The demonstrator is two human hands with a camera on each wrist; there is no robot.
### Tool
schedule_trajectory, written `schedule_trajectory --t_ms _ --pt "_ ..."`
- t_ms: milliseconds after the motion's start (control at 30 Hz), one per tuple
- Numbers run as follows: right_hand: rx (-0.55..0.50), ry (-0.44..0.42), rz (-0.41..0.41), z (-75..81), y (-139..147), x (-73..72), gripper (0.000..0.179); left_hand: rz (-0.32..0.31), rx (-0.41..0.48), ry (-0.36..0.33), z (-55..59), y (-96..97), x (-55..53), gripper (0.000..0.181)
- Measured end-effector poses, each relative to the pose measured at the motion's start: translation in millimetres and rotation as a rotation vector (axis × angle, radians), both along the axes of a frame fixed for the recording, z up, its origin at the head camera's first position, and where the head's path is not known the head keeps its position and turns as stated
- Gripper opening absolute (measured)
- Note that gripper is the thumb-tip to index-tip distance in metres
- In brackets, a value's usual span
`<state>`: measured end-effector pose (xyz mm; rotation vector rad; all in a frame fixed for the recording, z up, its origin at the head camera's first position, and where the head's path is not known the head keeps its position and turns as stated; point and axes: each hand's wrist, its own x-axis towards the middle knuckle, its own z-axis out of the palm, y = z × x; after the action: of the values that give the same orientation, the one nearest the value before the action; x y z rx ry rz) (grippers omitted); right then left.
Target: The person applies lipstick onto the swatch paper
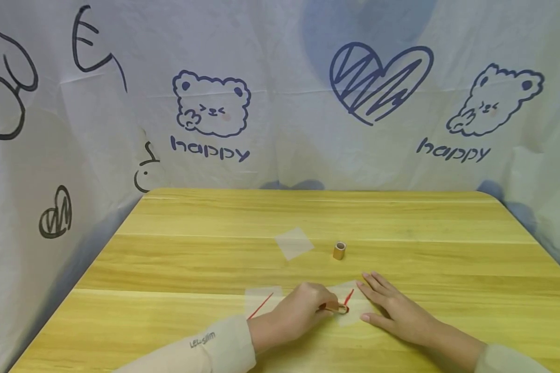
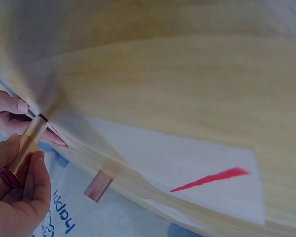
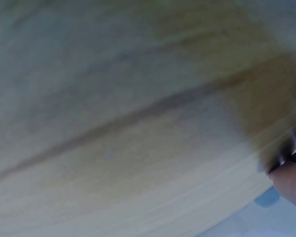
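Observation:
My left hand (image 1: 303,311) pinches a gold lipstick tube (image 1: 334,307) between thumb and fingers. Its red tip points right, down at a thin white paper square (image 1: 361,312) marked with a short red stroke (image 1: 349,296). In the left wrist view the lipstick (image 2: 25,155) shows a dark red base end. Fingers straight, my right hand (image 1: 399,313) rests at that square's right edge; only part of it (image 3: 290,181) enters the right wrist view. Left of my left hand lies another paper square (image 1: 254,296) with a long red line (image 1: 261,305), partly covered by the forearm.
Beyond the hands, the lipstick's cap (image 1: 339,252) stands upright on the wooden table (image 1: 191,217). An unmarked white paper square (image 1: 295,244) lies to the cap's left. A white cloth with drawings (image 1: 289,129) hangs behind the table.

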<state>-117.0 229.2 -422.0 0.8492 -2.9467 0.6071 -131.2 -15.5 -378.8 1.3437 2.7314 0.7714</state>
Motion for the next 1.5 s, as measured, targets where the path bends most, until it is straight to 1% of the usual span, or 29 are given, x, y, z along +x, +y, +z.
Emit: schedule_trajectory --t_ms 267,567,967,1167,1300,1500 --pt "0.003 0.003 0.007 0.0 0.3 0.2 0.061 -0.024 0.020 -0.018 1.3 -1.7 2.0 0.008" --pt "0.001 0.001 0.005 -0.8 -0.1 0.2 0.061 -0.029 0.024 -0.026 0.9 -3.7 3.4 0.010" --pt "0.005 0.014 -0.001 -1.5 1.2 0.4 0.061 -0.022 0.030 -0.034 1.5 -5.5 6.0 0.012" --pt "0.003 0.016 0.003 -1.7 1.3 -0.1 0.061 -0.033 0.040 -0.023 1.5 -6.4 6.7 0.010" --pt "0.005 0.021 0.006 -1.7 0.5 -0.3 0.060 -0.036 0.042 -0.027 0.8 -6.8 7.0 0.009" --pt "0.003 0.007 0.004 -1.0 0.1 0.1 0.061 -0.021 0.026 -0.025 0.3 -7.2 7.5 0.010"
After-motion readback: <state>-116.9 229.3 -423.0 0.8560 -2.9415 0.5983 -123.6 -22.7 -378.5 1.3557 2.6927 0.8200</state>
